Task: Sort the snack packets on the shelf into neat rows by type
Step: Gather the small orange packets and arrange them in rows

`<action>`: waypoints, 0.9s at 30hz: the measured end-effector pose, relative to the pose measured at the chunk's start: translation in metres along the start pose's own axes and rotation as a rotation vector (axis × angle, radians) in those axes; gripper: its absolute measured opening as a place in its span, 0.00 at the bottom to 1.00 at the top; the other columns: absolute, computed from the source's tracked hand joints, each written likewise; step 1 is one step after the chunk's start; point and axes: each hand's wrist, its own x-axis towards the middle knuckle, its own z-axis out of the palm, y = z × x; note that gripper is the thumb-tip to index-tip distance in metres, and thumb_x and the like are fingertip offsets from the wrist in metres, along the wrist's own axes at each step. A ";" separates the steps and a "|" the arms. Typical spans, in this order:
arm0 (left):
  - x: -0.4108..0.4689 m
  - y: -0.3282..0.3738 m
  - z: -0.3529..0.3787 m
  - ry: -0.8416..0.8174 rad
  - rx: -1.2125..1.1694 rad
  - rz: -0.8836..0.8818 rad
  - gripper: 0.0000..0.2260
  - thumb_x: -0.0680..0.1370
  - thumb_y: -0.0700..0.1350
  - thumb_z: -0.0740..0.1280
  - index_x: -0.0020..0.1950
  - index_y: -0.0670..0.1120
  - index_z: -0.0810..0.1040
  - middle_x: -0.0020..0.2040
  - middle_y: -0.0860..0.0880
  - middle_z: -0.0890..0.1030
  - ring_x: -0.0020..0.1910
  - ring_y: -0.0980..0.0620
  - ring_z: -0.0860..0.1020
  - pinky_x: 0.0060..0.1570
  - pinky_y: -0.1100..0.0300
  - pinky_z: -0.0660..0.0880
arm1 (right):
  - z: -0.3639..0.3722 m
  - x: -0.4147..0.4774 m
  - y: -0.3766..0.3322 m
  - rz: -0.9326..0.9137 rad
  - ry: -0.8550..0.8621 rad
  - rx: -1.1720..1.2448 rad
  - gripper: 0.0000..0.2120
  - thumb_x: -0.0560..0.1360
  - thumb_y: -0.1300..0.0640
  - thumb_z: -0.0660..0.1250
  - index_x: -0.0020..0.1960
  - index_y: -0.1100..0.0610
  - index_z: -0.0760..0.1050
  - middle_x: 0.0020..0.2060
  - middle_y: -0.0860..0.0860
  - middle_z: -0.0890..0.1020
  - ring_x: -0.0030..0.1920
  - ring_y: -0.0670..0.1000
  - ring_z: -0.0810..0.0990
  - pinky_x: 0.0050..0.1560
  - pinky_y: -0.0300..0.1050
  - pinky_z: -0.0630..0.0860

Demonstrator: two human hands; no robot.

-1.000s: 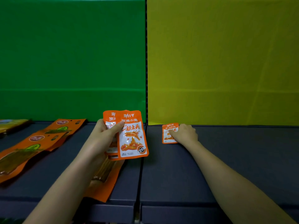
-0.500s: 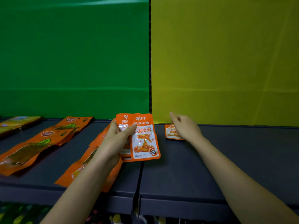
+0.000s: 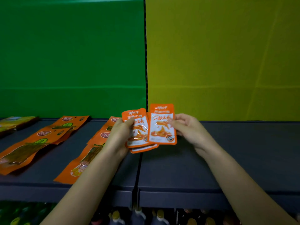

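The left hand (image 3: 118, 137) gripped a fan of small packets (image 3: 139, 133) above the shelf (image 3: 227, 159), seemingly as stock. The right hand (image 3: 188, 129) pinched the front packet (image 3: 159, 127) by its edge, probably to peel it off.

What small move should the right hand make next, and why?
Probably the right hand should pull the small packet it pinches away from the stack in the left hand and lay it on the right shelf section, since long packets occupy the left one.

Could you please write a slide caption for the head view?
Left hand grips a stack of small orange packets; right hand pinches a single packet, above a dark shelf.
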 end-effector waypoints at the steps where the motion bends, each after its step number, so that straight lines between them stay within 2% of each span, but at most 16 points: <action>1: 0.003 0.003 -0.003 0.018 0.010 0.014 0.06 0.80 0.41 0.58 0.52 0.42 0.73 0.39 0.46 0.80 0.32 0.51 0.80 0.35 0.57 0.79 | -0.009 0.002 0.000 0.007 0.067 0.030 0.04 0.77 0.65 0.62 0.44 0.60 0.72 0.21 0.45 0.80 0.22 0.37 0.76 0.25 0.26 0.69; 3: 0.006 0.010 -0.012 0.058 0.022 0.029 0.05 0.81 0.42 0.58 0.50 0.42 0.73 0.40 0.46 0.79 0.32 0.52 0.79 0.29 0.61 0.78 | -0.025 0.004 0.003 0.048 0.154 0.004 0.03 0.77 0.65 0.62 0.45 0.61 0.72 0.20 0.45 0.79 0.20 0.36 0.74 0.23 0.25 0.68; 5: 0.008 0.014 -0.019 0.074 0.016 0.037 0.05 0.81 0.42 0.58 0.51 0.42 0.71 0.41 0.45 0.78 0.33 0.52 0.79 0.31 0.60 0.78 | -0.034 0.004 0.016 0.129 0.154 -0.107 0.03 0.76 0.64 0.64 0.48 0.63 0.74 0.27 0.46 0.82 0.24 0.37 0.77 0.29 0.26 0.71; 8: 0.006 0.017 -0.022 0.073 0.021 0.034 0.07 0.81 0.42 0.59 0.56 0.41 0.70 0.42 0.46 0.78 0.37 0.49 0.78 0.37 0.55 0.76 | -0.032 0.004 0.039 0.248 0.118 -0.263 0.09 0.75 0.61 0.67 0.52 0.66 0.76 0.42 0.57 0.82 0.36 0.46 0.79 0.40 0.38 0.73; 10: 0.005 0.016 -0.020 0.059 0.031 0.036 0.06 0.81 0.42 0.58 0.55 0.41 0.70 0.41 0.46 0.78 0.37 0.49 0.78 0.37 0.55 0.76 | -0.025 0.005 0.044 0.272 0.117 -0.322 0.12 0.74 0.57 0.68 0.51 0.66 0.77 0.44 0.57 0.83 0.43 0.51 0.82 0.46 0.43 0.75; 13: 0.004 0.013 -0.018 0.039 0.034 0.027 0.07 0.81 0.43 0.58 0.55 0.41 0.70 0.41 0.46 0.78 0.37 0.49 0.78 0.36 0.55 0.76 | -0.023 0.008 0.048 0.280 0.141 -0.496 0.14 0.72 0.51 0.70 0.51 0.61 0.79 0.47 0.54 0.85 0.50 0.52 0.82 0.56 0.50 0.76; 16: 0.004 0.010 -0.018 0.029 0.031 0.019 0.08 0.81 0.43 0.59 0.58 0.42 0.70 0.41 0.46 0.79 0.37 0.49 0.78 0.35 0.56 0.76 | -0.026 0.009 0.050 0.285 0.151 -0.656 0.15 0.72 0.46 0.69 0.51 0.56 0.79 0.46 0.52 0.85 0.51 0.51 0.82 0.57 0.53 0.77; 19: 0.004 0.008 -0.016 0.031 0.040 0.015 0.10 0.80 0.44 0.59 0.60 0.42 0.70 0.43 0.46 0.79 0.38 0.49 0.79 0.36 0.55 0.76 | -0.028 0.009 0.050 0.283 0.140 -0.776 0.17 0.73 0.43 0.66 0.53 0.55 0.77 0.45 0.50 0.83 0.52 0.51 0.80 0.56 0.51 0.77; 24: -0.004 0.009 -0.010 0.005 0.048 0.029 0.06 0.81 0.43 0.58 0.53 0.43 0.72 0.40 0.46 0.79 0.37 0.50 0.79 0.37 0.55 0.77 | -0.030 0.008 0.051 0.274 0.119 -0.882 0.17 0.74 0.42 0.64 0.53 0.54 0.75 0.46 0.49 0.82 0.53 0.51 0.80 0.53 0.49 0.76; 27: -0.007 0.008 -0.010 0.005 0.055 0.025 0.06 0.81 0.43 0.58 0.54 0.42 0.72 0.41 0.46 0.79 0.38 0.49 0.79 0.37 0.55 0.77 | -0.028 0.008 0.053 0.264 0.121 -0.917 0.17 0.74 0.42 0.64 0.54 0.54 0.75 0.48 0.50 0.82 0.53 0.51 0.80 0.53 0.48 0.76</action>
